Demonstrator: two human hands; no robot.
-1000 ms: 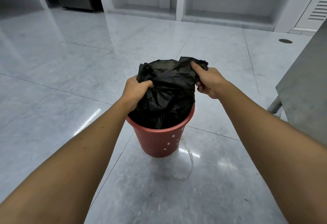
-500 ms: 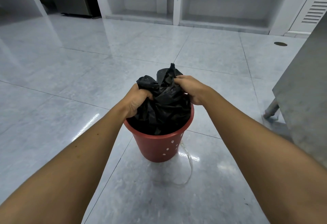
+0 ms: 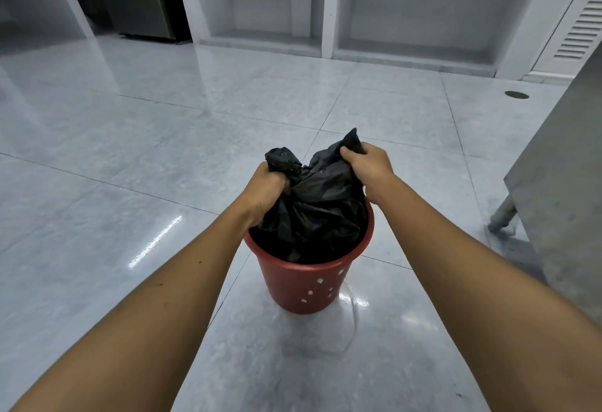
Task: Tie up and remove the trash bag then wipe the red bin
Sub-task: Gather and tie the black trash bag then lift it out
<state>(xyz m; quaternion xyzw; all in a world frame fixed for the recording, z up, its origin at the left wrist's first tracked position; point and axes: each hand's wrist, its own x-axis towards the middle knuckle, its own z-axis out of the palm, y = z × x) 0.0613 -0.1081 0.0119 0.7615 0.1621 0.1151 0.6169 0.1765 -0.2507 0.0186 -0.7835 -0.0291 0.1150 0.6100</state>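
A small red bin (image 3: 301,284) with little holes in its wall stands on the tiled floor in the middle of the head view. A black trash bag (image 3: 319,206) fills it and bulges above the rim. My left hand (image 3: 265,188) is shut on a gathered bunch of the bag's left top edge. My right hand (image 3: 368,166) grips the right top edge, where a black corner sticks up above the fingers. Both hands sit just above the bin's rim, a short gap apart.
A grey metal cabinet (image 3: 566,190) on a round leg (image 3: 501,216) stands close to the right of the bin. A thin clear loop (image 3: 353,317) lies on the floor beside the bin. White open alcoves (image 3: 329,11) line the far wall. A floor drain (image 3: 516,95) lies at the right.
My hands came together and lower over the bin, bunching the bag's top, then spread a little apart again. The bag sits lower than a second ago.
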